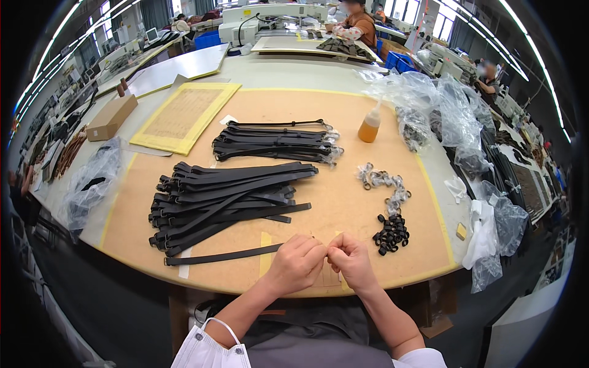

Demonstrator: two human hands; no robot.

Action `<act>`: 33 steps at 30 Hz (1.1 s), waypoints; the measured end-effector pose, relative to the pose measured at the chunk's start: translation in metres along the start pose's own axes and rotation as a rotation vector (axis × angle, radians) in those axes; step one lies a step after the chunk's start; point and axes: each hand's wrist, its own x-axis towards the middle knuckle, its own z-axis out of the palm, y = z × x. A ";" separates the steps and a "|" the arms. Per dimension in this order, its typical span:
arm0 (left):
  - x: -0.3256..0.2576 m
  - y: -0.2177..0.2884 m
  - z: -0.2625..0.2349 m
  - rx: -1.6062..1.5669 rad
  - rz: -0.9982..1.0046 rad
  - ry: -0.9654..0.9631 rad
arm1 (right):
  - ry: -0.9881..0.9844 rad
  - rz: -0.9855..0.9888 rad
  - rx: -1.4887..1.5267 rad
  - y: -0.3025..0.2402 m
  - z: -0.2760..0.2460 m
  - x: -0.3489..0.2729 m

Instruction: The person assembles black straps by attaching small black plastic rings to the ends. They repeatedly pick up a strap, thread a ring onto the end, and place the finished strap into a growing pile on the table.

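A single black strap (224, 257) lies along the table's near edge, its buckle at the left end. Its right end runs into my left hand (297, 264), whose fingers are closed around it. Close beside it, my right hand (351, 260) is pinched shut, fingertips meeting those of the left; what sits between them is too small to make out. Behind my left hand spreads a pile of black buckled straps (227, 196). Farther back rests a stack of thinner black straps (270, 141) with clear-wrapped ends. Right of my right hand lies a heap of small black loops (391, 234).
Wrapped metal buckles (392, 187) trail behind the loops. A bottle of amber liquid (369, 124) stands farther back. Crumpled plastic bags (451, 110) cover the right side. At left are a yellow-edged board (184, 116) and a cardboard box (112, 118). A person (357, 27) works across the table.
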 end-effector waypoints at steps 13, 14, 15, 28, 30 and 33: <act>-0.013 -0.004 -0.003 -0.032 -0.018 -0.079 | -0.138 0.217 0.183 0.026 -0.005 0.007; -0.013 -0.003 -0.005 -0.084 -0.108 -0.114 | -0.140 0.195 0.057 0.015 -0.005 0.004; -0.013 -0.001 -0.009 -0.137 -0.197 -0.151 | -0.139 0.172 -0.065 0.003 -0.003 0.002; -0.004 0.004 -0.022 -0.224 -0.136 -0.303 | -0.242 0.075 -0.174 0.010 -0.010 0.000; -0.008 0.009 -0.018 -0.187 -0.103 -0.245 | -0.194 0.178 0.015 0.017 -0.005 -0.007; -0.016 0.021 -0.011 -0.220 -0.179 -0.175 | -0.124 0.197 0.131 0.025 -0.003 -0.021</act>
